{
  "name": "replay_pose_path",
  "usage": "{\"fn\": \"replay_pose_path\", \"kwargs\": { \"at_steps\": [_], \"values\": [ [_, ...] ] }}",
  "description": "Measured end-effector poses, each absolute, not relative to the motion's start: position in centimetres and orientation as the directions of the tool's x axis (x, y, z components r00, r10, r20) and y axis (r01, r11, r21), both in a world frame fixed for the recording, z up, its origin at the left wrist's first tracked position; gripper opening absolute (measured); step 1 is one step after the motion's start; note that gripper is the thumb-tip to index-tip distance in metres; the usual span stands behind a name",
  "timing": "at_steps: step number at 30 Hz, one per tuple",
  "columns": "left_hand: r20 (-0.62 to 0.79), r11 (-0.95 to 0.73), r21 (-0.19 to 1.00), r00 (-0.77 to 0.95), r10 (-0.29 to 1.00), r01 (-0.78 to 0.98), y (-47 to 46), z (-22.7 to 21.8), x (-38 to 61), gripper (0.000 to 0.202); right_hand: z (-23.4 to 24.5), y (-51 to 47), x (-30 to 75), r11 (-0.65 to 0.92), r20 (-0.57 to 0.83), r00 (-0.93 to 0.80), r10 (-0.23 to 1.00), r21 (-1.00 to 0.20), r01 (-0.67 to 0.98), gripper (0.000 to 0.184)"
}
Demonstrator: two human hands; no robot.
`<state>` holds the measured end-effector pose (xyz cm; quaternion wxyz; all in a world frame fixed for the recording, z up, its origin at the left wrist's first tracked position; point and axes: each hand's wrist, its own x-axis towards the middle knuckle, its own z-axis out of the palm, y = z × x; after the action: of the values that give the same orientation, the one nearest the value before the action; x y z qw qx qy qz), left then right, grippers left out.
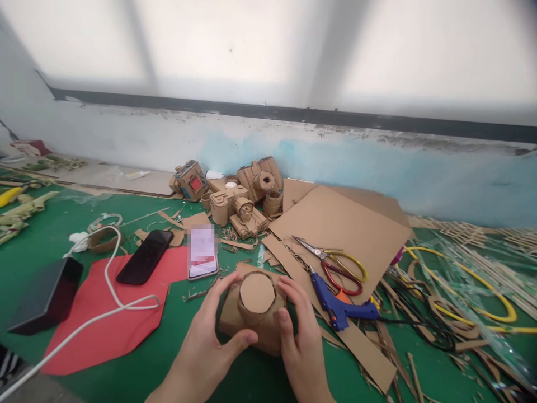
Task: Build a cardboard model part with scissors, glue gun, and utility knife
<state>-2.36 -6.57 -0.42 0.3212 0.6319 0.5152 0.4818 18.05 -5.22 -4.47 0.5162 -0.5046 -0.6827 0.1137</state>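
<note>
Both my hands hold a small cardboard camera model (255, 307) just above the green table (50, 235). Its round cardboard lens tube faces up towards me. My left hand (210, 336) wraps the left side, thumb across the front of the tube and fingers curled over the top. My right hand (298, 336) clasps the right side, thumb pressed on the tube. A blue glue gun (335, 305) lies just right of my hands, and scissors (335, 263) with red and yellow handles rest on a cardboard sheet (344, 224).
Several finished cardboard cameras (235, 196) stand at the back by the wall. A black phone (145, 256) and a second phone (202, 252) lie on a red sheet (104, 313). A dark box (46, 294) and a white cable (84, 324) are on the left. Cardboard strips and yellow wire (482, 291) clutter the right.
</note>
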Motion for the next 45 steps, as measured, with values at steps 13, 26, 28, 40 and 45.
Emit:
{"fn": "replay_pose_path", "kwargs": {
  "at_steps": [13,26,28,40,45],
  "values": [
    [0.792,-0.719,0.367,0.208,0.574,0.59,-4.9,-0.3,-1.7,0.032,-4.7,-5.2,18.1,0.444,0.541,0.024,0.841,-0.714,0.541,0.033],
    [0.817,-0.765,0.251,0.294,0.496,0.593,-4.5,-0.1,-1.4,0.028,-5.1,-5.0,18.2,0.445,0.526,0.02,0.85,-0.739,0.506,0.03],
    [0.804,-0.761,0.234,0.319,0.501,0.604,-4.3,0.2,-1.4,0.03,-5.1,-4.9,18.1,0.464,0.545,0.012,0.838,-0.725,0.509,0.03],
    [0.846,-0.807,0.298,0.251,0.47,0.509,-3.0,-2.3,-0.4,0.032,-5.2,-4.2,18.0,0.514,0.597,0.02,0.802,-0.705,0.489,0.025],
    [0.793,-0.748,0.431,0.183,0.581,0.506,-3.3,-3.0,-0.5,0.051,-4.8,-4.4,17.9,0.473,0.542,0.027,0.84,-0.756,0.453,0.028]
  ]
}}
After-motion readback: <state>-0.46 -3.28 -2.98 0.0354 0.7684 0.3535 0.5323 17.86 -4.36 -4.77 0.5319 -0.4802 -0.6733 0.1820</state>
